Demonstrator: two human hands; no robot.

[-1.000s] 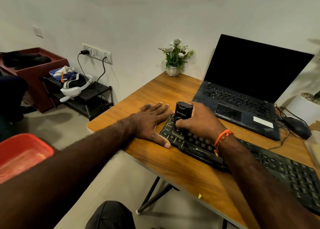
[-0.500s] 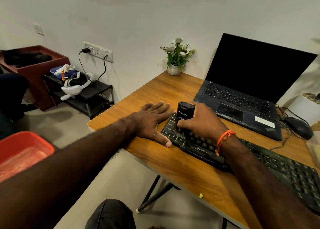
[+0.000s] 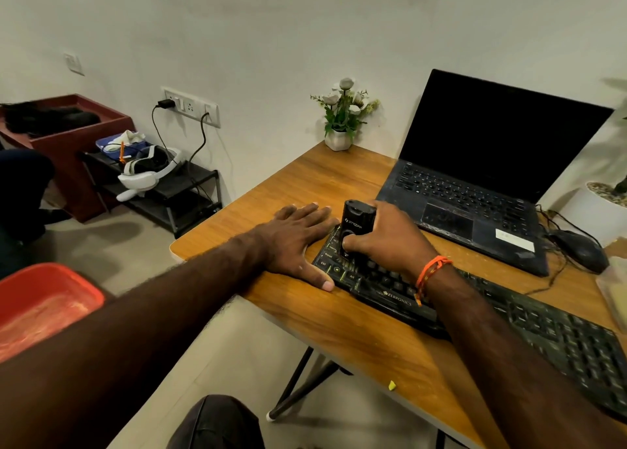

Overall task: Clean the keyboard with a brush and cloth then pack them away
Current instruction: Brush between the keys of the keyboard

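**Brushing at the keyboard's left end**

Gripping a black cylindrical brush (image 3: 354, 226) upright in the right hand (image 3: 386, 238), fingers wrapped round the far side of its body, thumb pressed against its front. Standing with its lower end on the left-hand keys of the black keyboard (image 3: 509, 316), bristles just showing below the thumb. Tied round that wrist, an orange thread band (image 3: 431, 272).

Lying flat and spread, palm down, on the wooden surface (image 3: 339, 330): the left hand (image 3: 295, 241), holding nothing, fingers extended toward the wall, thumb tip touching the keyboard's near left corner, fingertips just beside its far left corner.

Stretching diagonally from the middle of the surface toward the near right edge, the keyboard, white lettering on its front rim. Open behind it, a dark laptop (image 3: 475, 184) with a black screen. Resting to the right of the laptop, a black mouse (image 3: 582, 250) with its cable. Standing at the far corner by the wall, a small white pot of flowers (image 3: 342, 116). Lying near the front edge, a tiny yellow scrap (image 3: 392, 385). No cloth to be made out with any certainty.
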